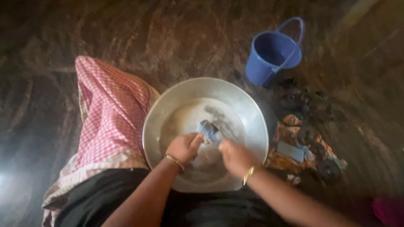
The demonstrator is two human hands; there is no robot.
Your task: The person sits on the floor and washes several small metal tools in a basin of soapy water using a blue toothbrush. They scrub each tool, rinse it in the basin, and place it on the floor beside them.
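Both forearms reach forward from the bottom of the view, each with a thin gold bangle at the wrist, and meet over a wide metal basin [252, 113] that sits on the dark floor [168, 38]. Between them is a small blue-and-white thing [208, 128], blurred, perhaps a bar of soap or a scrap of cloth; I cannot tell which. My left hand [184, 147] is curled round its near end, thumb on top, gripping it, while the right hand [236, 157] is smeared by motion, so whether it is clenched or loose cannot be told. Cloudy water lies in the basin's bottom, so I judge the thing wet, light and slippery, best pinched across its narrow sides. Beside the basin lie a pink checked cloth [111, 109], a blue bucket [271, 52] and a patterned cloth heap [301, 147].
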